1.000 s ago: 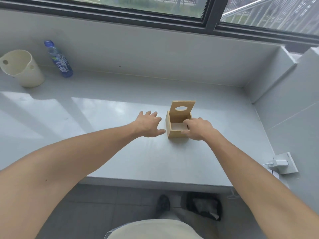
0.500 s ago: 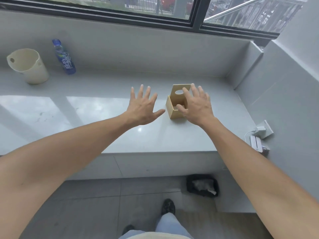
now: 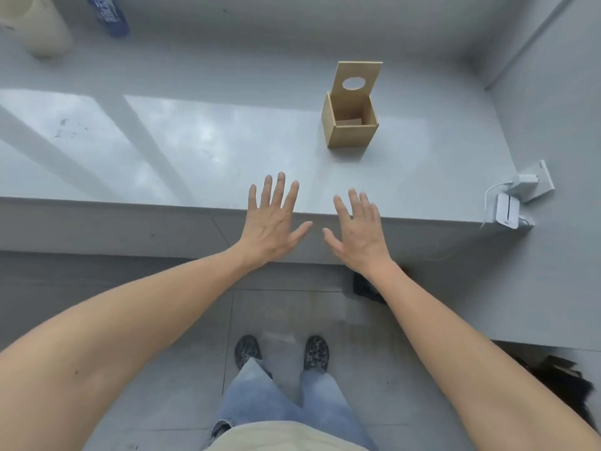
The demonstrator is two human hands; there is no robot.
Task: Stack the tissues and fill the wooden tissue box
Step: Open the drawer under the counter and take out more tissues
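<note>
At the bottom of the view stand 2 dark perforated clog shoes [image 3: 281, 352] on grey floor tiles, under pale blue flared jeans [image 3: 286, 398]. Above them 2 bare forearms reach forward side by side. The left hand [image 3: 271, 222] is palm-down over the front edge of the pale grey stone counter [image 3: 195, 151], its fingers spread wide and straight, holding nothing. The right hand [image 3: 359, 227] is just beside it, thumbs near each other but apart, fingers likewise splayed and empty. Whether either palm touches the counter edge cannot be told. A dark bin [image 3: 367, 288] on the floor peeks out behind the right wrist. At the counter's right end, a white charger plugged into a tilted wall socket [image 3: 533, 182] sits above a small white device [image 3: 507, 213]. Farther back, well apart from both hands, the small open-topped square wooden tissue box [image 3: 349, 125] stands upright on the counter; its flat wooden lid with an oval hole [image 3: 356, 81] rises behind its back wall. Inside, only a pale patch at the bottom shows. At the far left stand a cream plastic cup [image 3: 42, 30] and a blue-labelled bottle [image 3: 109, 16].
</note>
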